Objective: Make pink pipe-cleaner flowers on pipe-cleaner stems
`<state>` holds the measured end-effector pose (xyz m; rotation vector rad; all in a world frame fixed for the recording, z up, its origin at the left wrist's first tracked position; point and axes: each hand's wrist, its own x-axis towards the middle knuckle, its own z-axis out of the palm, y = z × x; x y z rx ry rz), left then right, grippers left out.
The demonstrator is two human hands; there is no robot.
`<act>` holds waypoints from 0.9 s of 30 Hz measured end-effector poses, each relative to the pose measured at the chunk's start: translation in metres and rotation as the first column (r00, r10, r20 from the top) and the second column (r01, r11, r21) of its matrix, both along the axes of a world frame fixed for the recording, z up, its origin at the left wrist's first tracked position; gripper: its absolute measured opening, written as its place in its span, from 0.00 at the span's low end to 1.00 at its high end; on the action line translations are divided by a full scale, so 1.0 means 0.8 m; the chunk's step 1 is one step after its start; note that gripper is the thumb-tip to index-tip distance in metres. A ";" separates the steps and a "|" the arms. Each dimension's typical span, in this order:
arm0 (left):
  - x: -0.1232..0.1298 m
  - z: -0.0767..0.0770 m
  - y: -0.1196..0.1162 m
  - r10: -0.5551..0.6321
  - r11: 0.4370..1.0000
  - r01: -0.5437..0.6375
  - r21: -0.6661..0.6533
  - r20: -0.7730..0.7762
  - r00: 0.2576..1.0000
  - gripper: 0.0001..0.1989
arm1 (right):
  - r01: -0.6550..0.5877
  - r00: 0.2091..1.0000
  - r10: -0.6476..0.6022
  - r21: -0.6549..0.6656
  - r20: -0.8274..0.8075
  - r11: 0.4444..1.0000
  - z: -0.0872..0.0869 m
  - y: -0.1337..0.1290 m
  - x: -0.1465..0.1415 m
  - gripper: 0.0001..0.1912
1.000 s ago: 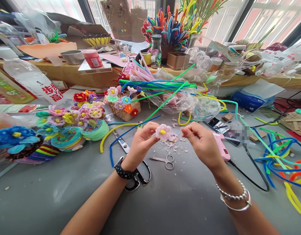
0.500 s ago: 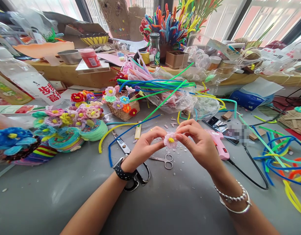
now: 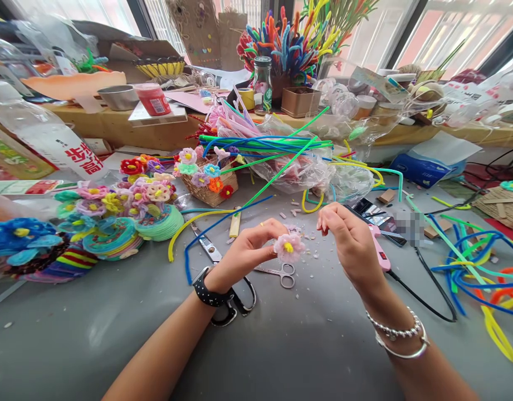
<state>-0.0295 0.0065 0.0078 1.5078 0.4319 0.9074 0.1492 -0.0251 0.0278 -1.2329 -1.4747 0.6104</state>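
Observation:
Between the thumb and fingers of my left hand point(image 3: 256, 242) is a pale pink pipe-cleaner flower point(image 3: 290, 248) with a yellow centre, held above the grey table. My right hand point(image 3: 348, 239) is apart from it, to the right, with its fingers curled and the tips pinched together; whether anything small is in them I cannot make out. Small scissors point(image 3: 286, 275) lie under the flower. Large black-handled scissors point(image 3: 243, 298) lie partly hidden beneath my left wrist. A pink glue gun point(image 3: 380, 250) rests behind my right hand, which covers part of it.
Pipe-cleaner flower pots point(image 3: 158, 220) and a woven basket of flowers point(image 3: 210, 181) stand at the left. Green and blue pipe cleaners lie across a plastic bag point(image 3: 314, 172) at the back. Loose pipe cleaners point(image 3: 469, 262) tangle at the right, near the glue gun's black cord point(image 3: 427, 309).
My right hand has let go of the flower and moved right, its fingers curling in. The flower stays in my left hand, turned and slightly lower.

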 end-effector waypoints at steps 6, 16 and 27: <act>-0.003 0.003 -0.002 -0.026 0.995 0.041 -0.092 0.162 0.986 0.04 | 0.024 0.968 0.001 -0.097 0.253 0.995 -0.005 0.006 0.003 0.14; -0.007 0.007 0.001 0.047 0.967 0.027 -0.253 0.283 0.958 0.03 | 0.045 0.884 0.034 -0.159 0.467 0.986 -0.021 0.016 0.007 0.04; -0.004 0.008 0.005 0.283 0.918 -0.161 -0.361 0.314 0.907 0.05 | 0.045 0.899 0.000 -0.093 0.437 0.995 -0.033 0.023 0.006 0.05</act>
